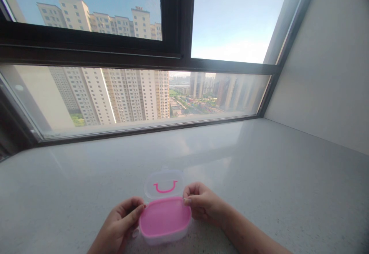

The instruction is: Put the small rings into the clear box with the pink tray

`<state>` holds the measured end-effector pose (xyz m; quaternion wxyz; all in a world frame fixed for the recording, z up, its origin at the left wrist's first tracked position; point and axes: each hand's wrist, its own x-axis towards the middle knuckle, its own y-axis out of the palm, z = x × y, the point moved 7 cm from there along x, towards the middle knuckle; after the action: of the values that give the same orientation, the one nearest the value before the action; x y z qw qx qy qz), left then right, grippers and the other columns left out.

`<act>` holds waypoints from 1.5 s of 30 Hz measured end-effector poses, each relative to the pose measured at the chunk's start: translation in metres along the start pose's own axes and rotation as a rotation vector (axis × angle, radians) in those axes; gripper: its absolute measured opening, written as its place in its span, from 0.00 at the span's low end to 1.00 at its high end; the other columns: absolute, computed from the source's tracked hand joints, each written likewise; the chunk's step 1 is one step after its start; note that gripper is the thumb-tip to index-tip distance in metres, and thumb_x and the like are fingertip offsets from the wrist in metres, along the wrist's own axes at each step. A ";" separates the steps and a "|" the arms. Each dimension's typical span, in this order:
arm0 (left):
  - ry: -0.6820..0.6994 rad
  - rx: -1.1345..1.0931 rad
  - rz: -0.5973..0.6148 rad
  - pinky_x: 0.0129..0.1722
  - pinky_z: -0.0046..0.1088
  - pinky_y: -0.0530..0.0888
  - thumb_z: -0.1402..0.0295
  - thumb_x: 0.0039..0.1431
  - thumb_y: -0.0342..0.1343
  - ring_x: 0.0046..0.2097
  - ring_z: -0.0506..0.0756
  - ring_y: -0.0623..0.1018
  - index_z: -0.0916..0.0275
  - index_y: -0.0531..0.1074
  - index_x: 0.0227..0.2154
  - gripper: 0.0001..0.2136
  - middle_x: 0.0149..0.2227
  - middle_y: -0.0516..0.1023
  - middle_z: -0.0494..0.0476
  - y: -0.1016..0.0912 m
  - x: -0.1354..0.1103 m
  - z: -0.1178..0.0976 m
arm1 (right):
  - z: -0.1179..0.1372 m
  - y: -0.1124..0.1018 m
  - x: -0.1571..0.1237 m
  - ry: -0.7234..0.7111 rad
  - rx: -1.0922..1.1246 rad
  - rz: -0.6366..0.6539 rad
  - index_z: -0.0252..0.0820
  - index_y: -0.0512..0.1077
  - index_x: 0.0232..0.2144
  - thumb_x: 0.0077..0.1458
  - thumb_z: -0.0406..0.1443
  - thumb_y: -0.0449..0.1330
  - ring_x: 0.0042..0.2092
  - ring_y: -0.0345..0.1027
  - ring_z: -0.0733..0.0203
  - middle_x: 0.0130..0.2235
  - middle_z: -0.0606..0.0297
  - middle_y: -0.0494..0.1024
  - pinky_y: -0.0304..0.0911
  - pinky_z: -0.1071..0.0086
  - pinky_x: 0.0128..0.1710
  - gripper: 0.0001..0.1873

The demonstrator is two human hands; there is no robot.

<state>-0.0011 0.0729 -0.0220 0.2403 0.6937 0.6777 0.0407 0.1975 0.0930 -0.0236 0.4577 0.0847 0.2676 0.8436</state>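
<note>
I see a pale speckled stone bench (259,161) running under a wide window (144,96) with a dark frame (178,19); through the glass stand tall beige apartment towers (127,92), green ground and roads far below, and hazy blue sky; a plain light wall (325,65) closes the right side; daylight is soft and even.

A high-rise flat: a stone window ledge (259,161) under a dark-framed window (178,54) facing apartment towers (132,92).
</note>
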 end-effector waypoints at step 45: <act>0.058 0.132 0.089 0.21 0.19 0.61 0.61 0.42 0.69 0.21 0.47 0.68 0.66 0.75 0.22 0.13 0.19 0.72 0.51 -0.007 0.006 0.001 | 0.002 -0.001 0.002 -0.008 -0.064 -0.005 0.35 0.69 0.20 0.34 0.38 0.73 0.11 0.44 0.77 0.10 0.78 0.60 0.38 0.79 0.11 0.18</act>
<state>-0.0063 0.0777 -0.0274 0.1720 0.7361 0.6541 0.0266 0.1977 0.0960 -0.0232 0.4633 0.0727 0.2388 0.8503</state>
